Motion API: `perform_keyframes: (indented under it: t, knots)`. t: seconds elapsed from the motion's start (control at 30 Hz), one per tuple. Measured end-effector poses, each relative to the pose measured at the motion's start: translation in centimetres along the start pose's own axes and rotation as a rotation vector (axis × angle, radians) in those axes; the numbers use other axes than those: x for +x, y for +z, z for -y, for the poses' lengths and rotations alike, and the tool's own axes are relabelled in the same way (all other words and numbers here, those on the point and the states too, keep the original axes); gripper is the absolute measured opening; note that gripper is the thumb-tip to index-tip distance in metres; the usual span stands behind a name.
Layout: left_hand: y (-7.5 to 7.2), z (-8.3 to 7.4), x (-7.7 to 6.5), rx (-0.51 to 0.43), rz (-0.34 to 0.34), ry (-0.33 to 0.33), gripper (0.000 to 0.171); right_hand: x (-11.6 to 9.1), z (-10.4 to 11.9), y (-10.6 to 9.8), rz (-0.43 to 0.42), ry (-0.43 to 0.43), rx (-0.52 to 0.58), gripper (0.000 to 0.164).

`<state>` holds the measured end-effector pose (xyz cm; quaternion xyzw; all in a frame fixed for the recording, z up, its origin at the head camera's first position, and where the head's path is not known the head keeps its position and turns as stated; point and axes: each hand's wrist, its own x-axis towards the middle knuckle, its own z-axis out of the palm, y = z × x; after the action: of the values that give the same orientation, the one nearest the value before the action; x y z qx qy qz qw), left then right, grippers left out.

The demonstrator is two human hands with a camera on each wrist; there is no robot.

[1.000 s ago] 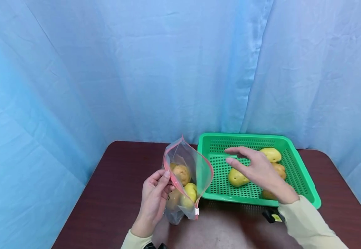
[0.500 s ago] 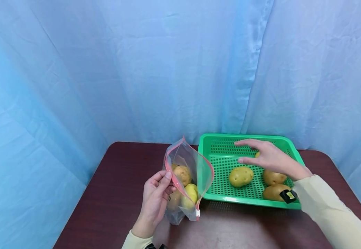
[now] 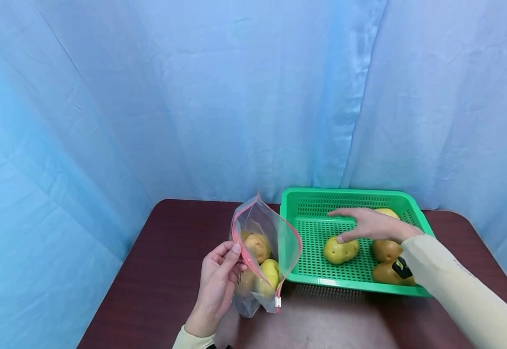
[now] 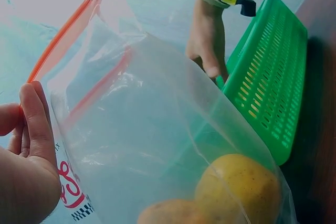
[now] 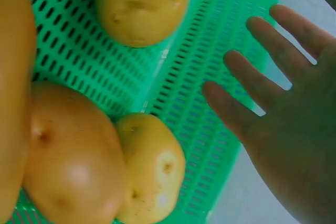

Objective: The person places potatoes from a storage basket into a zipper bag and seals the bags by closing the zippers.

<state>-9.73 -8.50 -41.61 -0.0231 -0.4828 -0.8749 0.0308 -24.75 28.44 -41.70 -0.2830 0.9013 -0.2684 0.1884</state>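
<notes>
My left hand pinches the pink-edged rim of a clear zip bag, whose mouth gapes wide. Several potatoes lie inside the bag, and two show through the plastic in the left wrist view, one of them a round potato. Over the green basket my right hand hovers with fingers spread and nothing in its grasp. Its thumb overlaps a yellow potato in the head view. Farther right in the basket sit more potatoes, among them a brown potato and a smaller potato.
The basket stands on a dark red-brown table, to the right of the bag. A white slider hangs at the bag's near corner. Pale blue curtains rise behind the table.
My right hand has drawn back to the right, uncovering the yellow potato, then lowered toward it. My left hand keeps the bag in nearly the same spot.
</notes>
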Motion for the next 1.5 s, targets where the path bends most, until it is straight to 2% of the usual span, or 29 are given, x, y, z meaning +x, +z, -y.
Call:
perform_keyframes:
  t: [0.13, 0.33, 0.73, 1.13, 1.33, 1.5]
  knots:
    - [-0.1, 0.0, -0.2, -0.001, 0.016, 0.007, 0.018, 0.4, -0.5, 0.7, 0.076, 0.024, 0.041, 0.076]
    - [-0.1, 0.0, -0.4, 0.003, 0.025, 0.006, 0.017, 0.6, -1.0, 1.4, 0.130, 0.046, 0.058, 0.075]
    - [0.1, 0.3, -0.7, 0.000, 0.032, 0.005, 0.016, -0.4, -1.8, 2.7, 0.165, 0.053, 0.020, 0.075]
    - [-0.1, 0.2, -0.5, 0.002, -0.001, 0.002, 0.016, 0.4, -2.1, 2.9, 0.140, 0.006, -0.038, 0.070]
    - [-0.1, 0.1, -0.6, 0.003, 0.002, 0.003, 0.015, 0.0, -1.6, 1.8, 0.078, 0.009, -0.020, 0.071]
    - [0.0, 0.1, -0.6, 0.007, -0.004, 0.001, 0.014, -0.8, -0.7, 0.3, 0.000, -0.022, -0.011, 0.070]
